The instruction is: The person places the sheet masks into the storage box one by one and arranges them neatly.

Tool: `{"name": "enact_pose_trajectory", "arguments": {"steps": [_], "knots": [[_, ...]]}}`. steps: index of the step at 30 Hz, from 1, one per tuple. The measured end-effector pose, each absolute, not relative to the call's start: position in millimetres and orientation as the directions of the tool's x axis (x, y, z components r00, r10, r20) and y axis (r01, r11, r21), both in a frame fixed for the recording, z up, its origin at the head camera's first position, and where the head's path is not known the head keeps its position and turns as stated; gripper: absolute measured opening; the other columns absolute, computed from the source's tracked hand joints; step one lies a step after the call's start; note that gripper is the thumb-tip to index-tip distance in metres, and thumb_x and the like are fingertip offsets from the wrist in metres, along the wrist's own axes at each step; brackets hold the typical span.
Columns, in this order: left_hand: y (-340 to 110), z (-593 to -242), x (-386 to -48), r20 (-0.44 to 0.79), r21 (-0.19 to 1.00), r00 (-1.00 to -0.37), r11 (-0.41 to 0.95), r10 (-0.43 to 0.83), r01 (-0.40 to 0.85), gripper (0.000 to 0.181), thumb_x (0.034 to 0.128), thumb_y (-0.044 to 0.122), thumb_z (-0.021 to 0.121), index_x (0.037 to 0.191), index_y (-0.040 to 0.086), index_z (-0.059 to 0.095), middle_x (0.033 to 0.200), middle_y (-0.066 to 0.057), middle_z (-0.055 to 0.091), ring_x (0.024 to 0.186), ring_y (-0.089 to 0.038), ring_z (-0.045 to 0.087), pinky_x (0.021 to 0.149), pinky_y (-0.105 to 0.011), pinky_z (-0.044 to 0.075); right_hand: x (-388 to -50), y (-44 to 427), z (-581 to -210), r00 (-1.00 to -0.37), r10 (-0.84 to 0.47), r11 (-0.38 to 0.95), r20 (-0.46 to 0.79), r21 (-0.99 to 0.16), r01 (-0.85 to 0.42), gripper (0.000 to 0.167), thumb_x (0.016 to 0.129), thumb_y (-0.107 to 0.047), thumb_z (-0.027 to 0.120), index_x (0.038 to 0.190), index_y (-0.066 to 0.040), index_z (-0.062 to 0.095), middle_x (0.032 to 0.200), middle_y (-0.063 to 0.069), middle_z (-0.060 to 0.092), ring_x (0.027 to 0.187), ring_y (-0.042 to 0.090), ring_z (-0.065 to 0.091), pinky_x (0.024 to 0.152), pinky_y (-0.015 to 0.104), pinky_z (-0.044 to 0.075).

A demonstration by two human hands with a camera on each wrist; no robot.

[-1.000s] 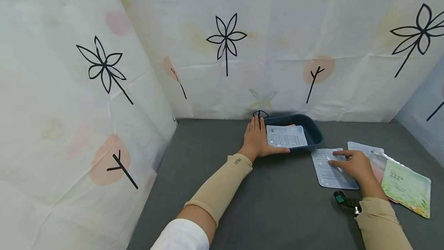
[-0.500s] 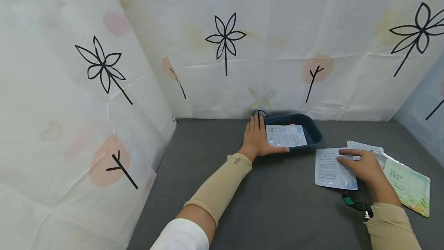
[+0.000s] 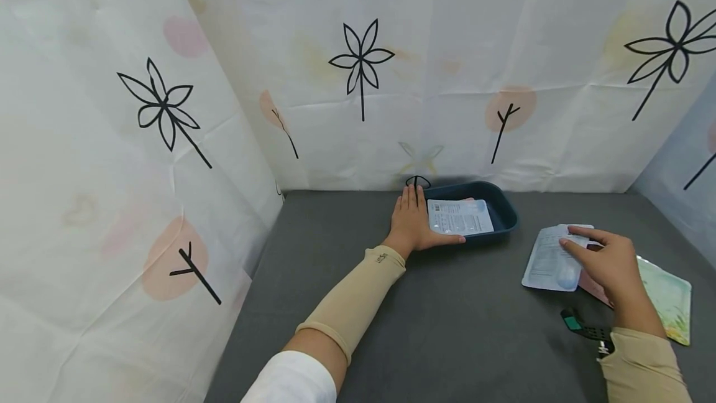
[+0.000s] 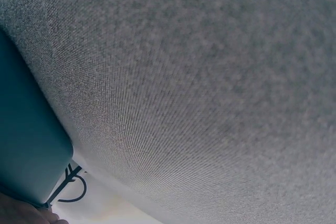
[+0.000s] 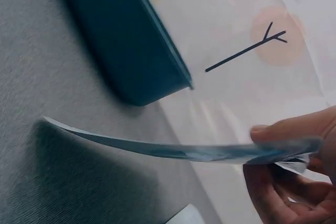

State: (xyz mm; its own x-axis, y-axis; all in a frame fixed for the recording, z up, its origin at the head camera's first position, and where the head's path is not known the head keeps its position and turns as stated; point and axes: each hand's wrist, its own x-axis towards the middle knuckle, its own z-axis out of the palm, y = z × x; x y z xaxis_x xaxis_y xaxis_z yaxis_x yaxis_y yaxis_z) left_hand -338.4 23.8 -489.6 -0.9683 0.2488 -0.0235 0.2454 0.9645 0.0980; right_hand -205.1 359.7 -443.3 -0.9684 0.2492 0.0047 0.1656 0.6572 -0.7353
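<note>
My right hand [image 3: 612, 260] pinches a flat pale-blue sachet [image 3: 550, 260] with printed text between thumb and fingers. In the right wrist view this sachet [image 5: 194, 153] appears edge-on, slightly bowed, with its far end close to the table. My left hand [image 3: 411, 226] rests against the left end of a dark blue bin [image 3: 506, 213], fingers straight and thumb spread along the front side. Inside the bin lies another pale printed sachet [image 3: 460, 216], with a bit of pink behind it. Only fingertips [image 4: 50, 216] of the left hand show in the left wrist view.
Under and beside the right hand lie a pink sachet [image 3: 595, 286] and a green flowered sachet [image 3: 668, 297], partly hidden by that hand. The grey table [image 3: 447, 328] meets a patterned cloth wall [image 3: 447, 111] just behind the bin.
The pale-blue sachet first lay under my right fingertips; now it is pinched, tilted, and shifted right over the other sachets. My left hand and the bin have not visibly moved.
</note>
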Motion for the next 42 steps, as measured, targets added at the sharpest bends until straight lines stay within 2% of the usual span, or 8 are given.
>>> {"name": "enact_pose_trajectory", "arguments": {"steps": [4, 9, 11, 18, 23, 29, 32, 42], "knots": [[23.5, -488.9, -337.7, -0.007, 0.095, -0.968, 0.964, 0.251, 0.249, 0.157, 0.0625, 0.109, 0.050, 0.171, 0.008, -0.001, 0.180, -0.011, -0.005, 0.168, -0.024, 0.000, 0.136, -0.042, 0.013, -205.7, 356.3, -434.5, -0.943, 0.328, 0.593, 0.054, -0.789, 0.161, 0.061, 0.104, -0.037, 0.066, 0.148, 0.004, 0.057, 0.133, 0.026, 0.059, 0.085, 0.015, 0.054, 0.054, 0.019, 0.044], [22.8, -487.2, -337.0, 0.008, 0.094, -0.968, 0.964, 0.250, 0.250, 0.156, 0.0634, 0.108, 0.051, 0.171, 0.007, 0.002, 0.181, -0.012, -0.002, 0.168, -0.025, 0.003, 0.136, -0.042, 0.014, -210.0, 349.9, -424.4, -0.918, 0.384, 0.472, 0.098, -0.876, 0.104, 0.058, 0.100, -0.030, 0.074, 0.146, 0.003, 0.061, 0.089, -0.029, 0.059, 0.069, -0.011, 0.057, 0.055, 0.013, 0.047], [22.7, -486.2, -336.5, 0.013, 0.093, -0.968, 0.964, 0.249, 0.250, 0.156, 0.0633, 0.108, 0.051, 0.172, 0.007, 0.003, 0.181, -0.012, 0.000, 0.168, -0.026, 0.004, 0.135, -0.042, 0.014, -211.9, 346.4, -421.4, -0.910, 0.394, 0.457, 0.128, -0.886, 0.073, 0.055, 0.100, -0.026, 0.074, 0.145, 0.003, 0.062, 0.084, -0.035, 0.057, 0.070, -0.013, 0.058, 0.058, 0.010, 0.047], [22.1, -482.7, -333.9, 0.009, 0.085, -0.967, 0.963, 0.255, 0.255, 0.152, 0.0666, 0.107, 0.049, 0.171, 0.007, 0.003, 0.181, -0.013, 0.001, 0.168, -0.026, 0.003, 0.136, -0.043, 0.014, -216.7, 333.3, -411.9, -0.878, 0.432, 0.512, 0.206, -0.858, 0.050, 0.049, 0.100, -0.027, 0.074, 0.141, -0.002, 0.068, 0.069, -0.017, 0.052, 0.067, 0.006, 0.045, 0.053, 0.021, 0.035], [21.5, -481.1, -330.7, 0.029, 0.078, -0.968, 0.964, 0.251, 0.253, 0.151, 0.0672, 0.106, 0.050, 0.171, 0.006, 0.004, 0.180, -0.013, 0.004, 0.168, -0.026, 0.006, 0.136, -0.042, 0.014, -221.0, 323.9, -408.4, -0.883, 0.407, 0.535, 0.232, -0.844, 0.025, 0.048, 0.101, -0.029, 0.073, 0.142, -0.004, 0.068, 0.081, -0.019, 0.054, 0.071, 0.008, 0.046, 0.055, 0.021, 0.037], [22.0, -484.1, -333.3, -0.003, 0.071, -0.969, 0.967, 0.246, 0.245, 0.154, 0.0656, 0.108, 0.049, 0.171, 0.005, 0.003, 0.181, -0.013, 0.002, 0.168, -0.025, 0.004, 0.136, -0.041, 0.013, -227.7, 317.9, -407.2, -0.885, 0.440, 0.368, 0.154, -0.930, 0.021, 0.048, 0.101, -0.023, 0.074, 0.144, -0.004, 0.066, 0.079, -0.021, 0.054, 0.069, -0.004, 0.052, 0.057, 0.009, 0.042], [22.3, -484.8, -332.8, -0.006, 0.071, -0.969, 0.967, 0.247, 0.246, 0.155, 0.0650, 0.108, 0.048, 0.171, 0.005, 0.004, 0.180, -0.013, 0.003, 0.168, -0.025, 0.004, 0.136, -0.041, 0.014, -230.4, 316.2, -412.2, -0.899, 0.420, 0.230, 0.122, -0.973, -0.024, 0.049, 0.101, -0.015, 0.073, 0.146, 0.001, 0.063, 0.094, -0.024, 0.061, 0.076, -0.013, 0.064, 0.067, 0.004, 0.051], [24.4, -487.1, -336.5, -0.031, 0.070, -0.969, 0.968, 0.245, 0.242, 0.155, 0.0639, 0.109, 0.047, 0.171, 0.006, 0.004, 0.181, -0.011, 0.001, 0.168, -0.025, 0.003, 0.136, -0.042, 0.013, -235.6, 312.5, -438.7, -0.936, 0.325, 0.054, 0.136, -0.991, -0.125, 0.052, 0.100, 0.001, 0.068, 0.149, 0.012, 0.053, 0.111, -0.011, 0.059, 0.078, -0.006, 0.074, 0.070, 0.013, 0.059]]}}
